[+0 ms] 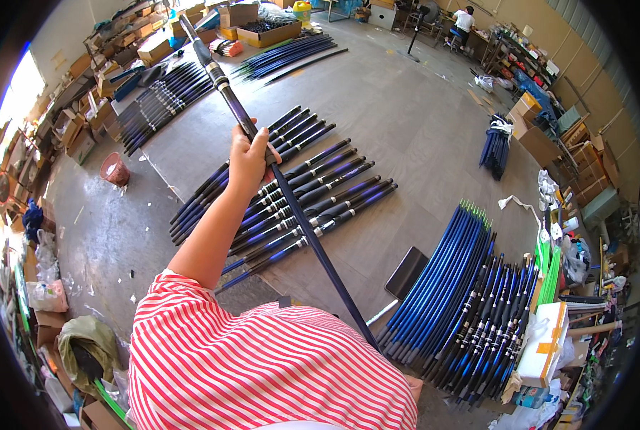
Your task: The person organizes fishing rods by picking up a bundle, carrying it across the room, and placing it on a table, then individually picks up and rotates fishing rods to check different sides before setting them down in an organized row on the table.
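Observation:
My left hand (250, 159) is closed around a long dark fishing rod (302, 222). The rod slants across the view from the upper left down to the lower right, where its lower end passes out of sight beside my striped shirt. Its thick handle with metal fittings (221, 82) points up and away from me. Below and beyond this hand, a row of dark blue and black fishing rods (313, 193) lies on the floor. Only a sliver of skin shows past the shirt at lower right; my right hand itself is out of sight.
Bundles of blue rods (442, 279) and black-handled rods (488, 322) lie at right, near a dark flat case (406, 272) and a white taped box (542, 344). More rods (166, 100) lie at far left. A red bucket (115, 170) stands left; a person (464, 21) is far back.

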Demonstrator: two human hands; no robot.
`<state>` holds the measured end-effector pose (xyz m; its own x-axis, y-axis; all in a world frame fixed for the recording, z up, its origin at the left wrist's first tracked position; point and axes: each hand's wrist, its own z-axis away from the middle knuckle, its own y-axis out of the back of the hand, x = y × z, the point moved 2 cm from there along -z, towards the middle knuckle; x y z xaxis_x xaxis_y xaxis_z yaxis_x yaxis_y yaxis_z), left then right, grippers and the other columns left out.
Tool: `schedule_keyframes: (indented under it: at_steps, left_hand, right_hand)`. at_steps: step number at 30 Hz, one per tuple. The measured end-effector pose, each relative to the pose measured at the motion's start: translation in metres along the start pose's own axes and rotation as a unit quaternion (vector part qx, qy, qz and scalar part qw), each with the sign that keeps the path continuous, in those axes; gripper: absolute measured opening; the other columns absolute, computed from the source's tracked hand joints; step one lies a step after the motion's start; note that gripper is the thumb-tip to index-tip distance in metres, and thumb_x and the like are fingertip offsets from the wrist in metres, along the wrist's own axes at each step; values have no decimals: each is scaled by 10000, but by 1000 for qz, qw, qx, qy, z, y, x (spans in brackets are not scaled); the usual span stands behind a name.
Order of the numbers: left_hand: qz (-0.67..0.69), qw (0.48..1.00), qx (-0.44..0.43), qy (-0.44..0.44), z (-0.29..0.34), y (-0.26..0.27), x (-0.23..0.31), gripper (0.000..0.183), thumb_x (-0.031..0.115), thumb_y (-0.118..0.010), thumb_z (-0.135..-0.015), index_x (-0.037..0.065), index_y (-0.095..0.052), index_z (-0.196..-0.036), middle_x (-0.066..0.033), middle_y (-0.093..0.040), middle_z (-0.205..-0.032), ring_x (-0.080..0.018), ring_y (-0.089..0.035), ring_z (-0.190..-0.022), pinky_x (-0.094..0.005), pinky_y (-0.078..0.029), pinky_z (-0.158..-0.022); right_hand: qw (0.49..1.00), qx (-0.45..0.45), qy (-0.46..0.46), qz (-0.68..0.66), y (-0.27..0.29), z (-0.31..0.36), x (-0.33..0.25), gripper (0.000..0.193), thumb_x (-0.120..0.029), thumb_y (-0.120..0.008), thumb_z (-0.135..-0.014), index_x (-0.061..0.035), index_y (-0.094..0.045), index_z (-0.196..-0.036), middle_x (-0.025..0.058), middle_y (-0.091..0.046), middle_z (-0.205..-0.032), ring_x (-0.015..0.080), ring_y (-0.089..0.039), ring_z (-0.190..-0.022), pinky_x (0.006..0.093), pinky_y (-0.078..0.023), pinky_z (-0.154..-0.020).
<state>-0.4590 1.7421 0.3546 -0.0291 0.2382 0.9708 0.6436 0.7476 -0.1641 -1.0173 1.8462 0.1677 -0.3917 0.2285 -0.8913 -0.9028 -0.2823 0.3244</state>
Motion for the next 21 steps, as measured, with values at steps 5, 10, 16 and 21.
schedule_keyframes:
  at_steps: [5,10,16,21]
  left_hand:
    - [0,1000,-19,-4,2,-7,0,376,186,-421,-907,-20,-269,-1183,-71,-526,-531,-108,-360,-270,-216,-276,-240]
    - [20,999,-26,3,10,-2,9,372,182,-422,-907,-17,-265,-1179,-67,-521,-522,-109,-365,-275,-220,-263,-242]
    - [30,999,-29,5,14,-7,5,365,170,-426,-909,-7,-258,-1182,-70,-521,-518,-102,-358,-277,-215,-258,-254]
    - [-14,999,-23,-28,17,-15,4,341,156,-424,-911,0,-270,-1172,-76,-525,-520,-97,-354,-280,-213,-261,-267]
  right_hand:
    - [1000,19,-22,6,-1,8,-4,169,-53,-696,-725,74,-660,-830,140,-654,-702,168,-610,-584,303,-488,-546]
    - [1000,-2,-20,3,-3,6,-10,187,-75,-698,-730,76,-658,-832,135,-653,-696,164,-605,-576,299,-479,-537]
    - [1000,-14,-12,13,-1,12,-31,235,-121,-706,-738,86,-648,-835,138,-651,-700,157,-600,-586,292,-468,-533]
    - [1000,5,7,2,3,19,-26,327,-204,-730,-737,98,-641,-827,139,-649,-693,145,-592,-576,285,-458,-512]
